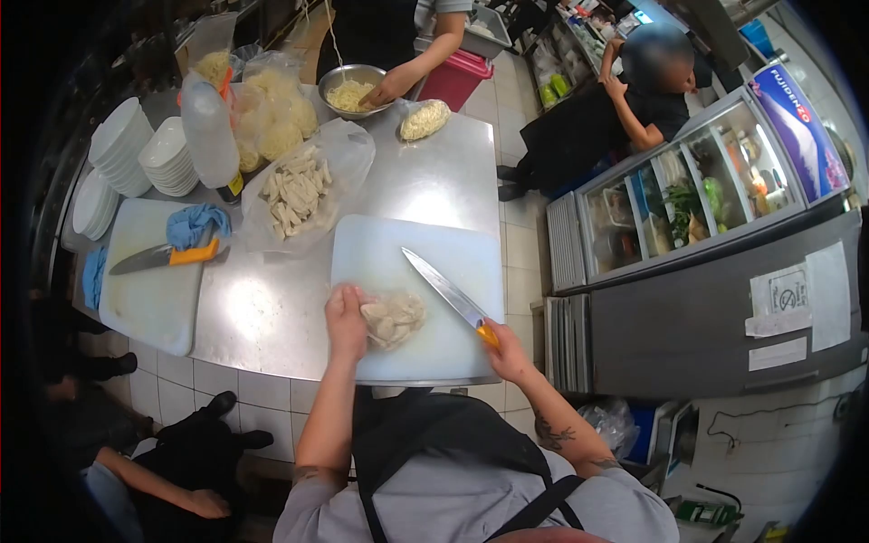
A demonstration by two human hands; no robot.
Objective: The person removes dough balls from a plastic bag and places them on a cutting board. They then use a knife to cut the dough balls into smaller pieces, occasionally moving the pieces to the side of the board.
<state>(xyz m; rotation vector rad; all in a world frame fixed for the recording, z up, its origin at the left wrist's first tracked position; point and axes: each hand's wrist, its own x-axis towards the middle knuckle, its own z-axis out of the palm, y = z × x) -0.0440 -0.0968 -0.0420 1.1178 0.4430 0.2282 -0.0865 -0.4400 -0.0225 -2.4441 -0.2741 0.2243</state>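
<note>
My right hand (509, 351) is closed around the yellow handle of a long kitchen knife (444, 287), whose blade points away and to the left over a white cutting board (371, 249). At the board's left side my left hand (346, 319) grips the gathered end of a clear plastic bag (395, 321) of pale pieces, which look like raw meat. The bag is at the board's left half, apart from the blade. Beyond the board lies a larger open plastic bag (299, 190) of pale strips.
A second cutting board (145, 317) at left holds another yellow-handled knife (149, 260) and a blue cloth (195, 226). Stacked white bowls (122, 145) and bags of noodles (281, 104) stand behind. Across the table, a person's hand reaches into a metal bowl (333, 80). A glass-front fridge (688, 195) stands right.
</note>
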